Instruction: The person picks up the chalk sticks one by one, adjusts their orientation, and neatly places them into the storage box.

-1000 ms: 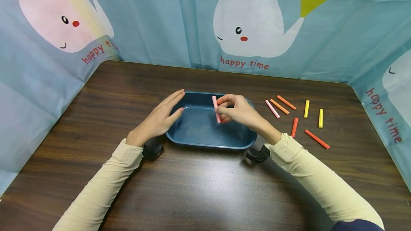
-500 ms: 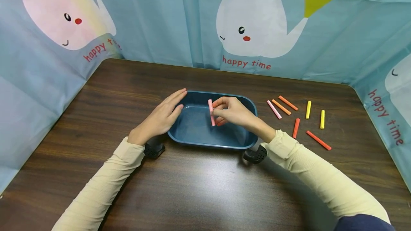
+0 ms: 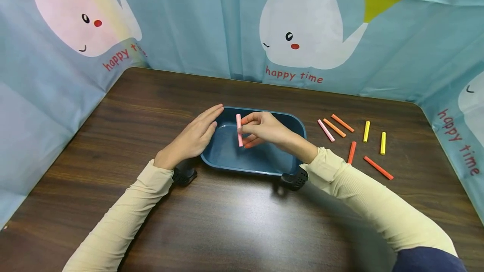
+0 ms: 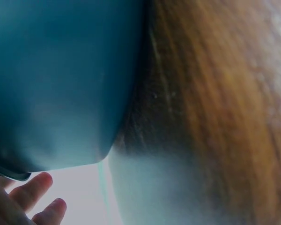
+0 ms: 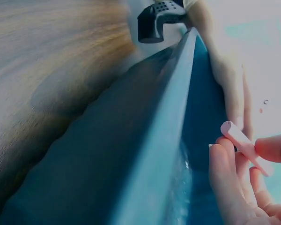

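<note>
right hand (image 3: 264, 129) over the dark blue oval plastic tray (image 3: 291, 167), fingertips pinched on a short pink chalk stick (image 3: 239, 130) held nearly upright above the tray's left half. left hand (image 3: 193, 137) flat, fingers straight, resting against the tray's left rim. tray on the dark brown wooden counter (image 3: 242, 221). off to the right, well apart from the tray, 7 loose chalk sticks: 1 pink (image 3: 326, 130), 4 orange (image 3: 378, 167), 2 yellow (image 3: 383, 143).
</note>
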